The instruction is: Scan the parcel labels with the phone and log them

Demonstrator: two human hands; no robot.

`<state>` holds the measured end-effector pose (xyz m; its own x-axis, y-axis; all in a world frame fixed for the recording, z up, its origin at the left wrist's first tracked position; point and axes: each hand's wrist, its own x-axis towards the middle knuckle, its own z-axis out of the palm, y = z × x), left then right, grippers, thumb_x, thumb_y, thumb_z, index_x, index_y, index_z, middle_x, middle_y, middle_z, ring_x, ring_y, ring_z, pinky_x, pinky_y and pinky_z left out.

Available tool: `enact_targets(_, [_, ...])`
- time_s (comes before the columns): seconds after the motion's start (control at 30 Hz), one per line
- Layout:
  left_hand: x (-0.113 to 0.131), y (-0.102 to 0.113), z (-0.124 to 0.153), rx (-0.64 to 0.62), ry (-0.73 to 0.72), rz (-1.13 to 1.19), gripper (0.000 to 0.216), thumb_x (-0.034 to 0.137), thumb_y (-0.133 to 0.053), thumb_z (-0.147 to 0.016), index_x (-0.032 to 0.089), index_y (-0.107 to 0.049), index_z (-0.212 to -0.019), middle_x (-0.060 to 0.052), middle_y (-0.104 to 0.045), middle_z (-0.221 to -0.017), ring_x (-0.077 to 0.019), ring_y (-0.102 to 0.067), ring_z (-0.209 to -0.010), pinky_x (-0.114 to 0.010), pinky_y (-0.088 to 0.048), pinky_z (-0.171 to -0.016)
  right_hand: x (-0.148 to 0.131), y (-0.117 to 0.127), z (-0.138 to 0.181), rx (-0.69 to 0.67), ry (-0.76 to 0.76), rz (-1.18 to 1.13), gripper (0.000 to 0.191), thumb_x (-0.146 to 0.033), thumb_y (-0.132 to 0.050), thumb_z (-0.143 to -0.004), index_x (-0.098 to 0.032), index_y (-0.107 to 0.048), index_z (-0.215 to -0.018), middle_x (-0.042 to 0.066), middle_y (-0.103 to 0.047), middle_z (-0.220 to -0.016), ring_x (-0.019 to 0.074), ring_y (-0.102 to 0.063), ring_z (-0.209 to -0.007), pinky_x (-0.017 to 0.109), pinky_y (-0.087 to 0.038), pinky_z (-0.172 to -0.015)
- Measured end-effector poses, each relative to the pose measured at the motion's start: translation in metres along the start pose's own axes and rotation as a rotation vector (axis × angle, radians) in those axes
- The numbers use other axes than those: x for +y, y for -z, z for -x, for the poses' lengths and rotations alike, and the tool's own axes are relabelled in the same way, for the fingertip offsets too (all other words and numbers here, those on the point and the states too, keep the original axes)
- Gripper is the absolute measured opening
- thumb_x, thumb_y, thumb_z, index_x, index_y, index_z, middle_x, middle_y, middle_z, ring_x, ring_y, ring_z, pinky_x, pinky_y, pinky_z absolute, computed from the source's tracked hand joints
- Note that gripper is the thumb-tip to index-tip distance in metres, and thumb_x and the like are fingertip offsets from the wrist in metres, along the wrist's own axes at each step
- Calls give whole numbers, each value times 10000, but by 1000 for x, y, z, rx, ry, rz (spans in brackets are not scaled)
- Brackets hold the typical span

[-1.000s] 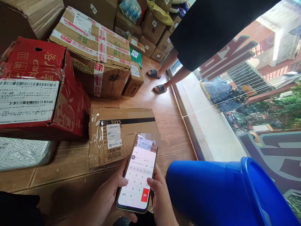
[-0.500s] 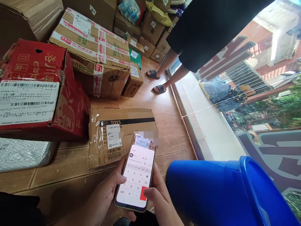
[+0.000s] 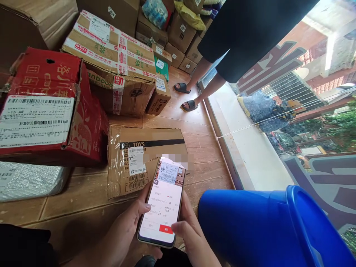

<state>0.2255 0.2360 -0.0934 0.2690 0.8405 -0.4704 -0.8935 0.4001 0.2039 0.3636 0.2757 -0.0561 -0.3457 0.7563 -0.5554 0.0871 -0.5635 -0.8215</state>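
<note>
A smartphone (image 3: pixel 160 204) is held upright between both hands, its lit screen facing me. My left hand (image 3: pixel 126 218) wraps its left side, with the thumb lying at the screen's left edge. On the right side, my right hand (image 3: pixel 190 226) grips the phone, its thumb tip by a red button low on the screen. The upper screen shows a picture of a shipping label. Beyond the phone, a cardboard box marked TOYS (image 3: pixel 155 142) lies on the floor, partly hidden by the phone. It bears a white shipping label (image 3: pixel 137 161).
A red box (image 3: pixel 91 111) stands at the left, above a bubble-wrapped parcel (image 3: pixel 30 181). A large taped carton (image 3: pixel 105 55) and several boxes are behind. A person in sandals (image 3: pixel 189 105) stands by the window. A blue bin (image 3: pixel 241 226) is at the right.
The number keypad on the phone screen has given way to a form with a red button at the bottom right. Both hands keep their hold; the view has shifted slightly.
</note>
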Motion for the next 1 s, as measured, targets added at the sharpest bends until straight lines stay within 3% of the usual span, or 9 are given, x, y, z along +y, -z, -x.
enact_targets(0.3, [5, -5, 3, 24, 11, -38, 607, 212, -492, -762, 273, -406, -1359, -31, -621, -1216, -298, -545, -1122, -287, -518, -676, 4, 3, 2, -159, 7, -11, 813, -238, -717, -656, -254, -343, -1377, 83, -576, -1303, 278, -565, -1123, 379, -470, -895])
enact_targets(0.47, [3, -5, 5, 46, 0, -27, 589, 216, -491, -771, 271, -419, -1353, -31, -630, -1203, -275, -565, -1092, -296, -516, -764, 5, 2, 2, -194, 4, -14, 851, -304, -746, -698, -282, -271, -1403, 87, -584, -1286, 254, -626, -1015, 342, -509, -802])
enact_targets(0.77, [2, -4, 8, 36, 34, -51, 565, 231, -485, -794, 317, -416, -1349, -25, -595, -1258, -269, -605, -1017, -280, -535, -661, 4, 4, 5, -212, 54, -13, 823, -389, -777, -675, -283, -355, -1374, 82, -541, -1360, 275, -558, -1168, 350, -488, -900])
enact_targets(1.0, [-3, -5, 8, 61, -21, -15, 590, 208, -515, -757, 256, -445, -1341, -29, -651, -1170, -281, -563, -1116, -359, -474, -920, 2, -4, 9, -187, 17, -65, 901, -381, -797, -643, -285, -300, -1388, 86, -641, -1211, 262, -649, -990, 350, -525, -789])
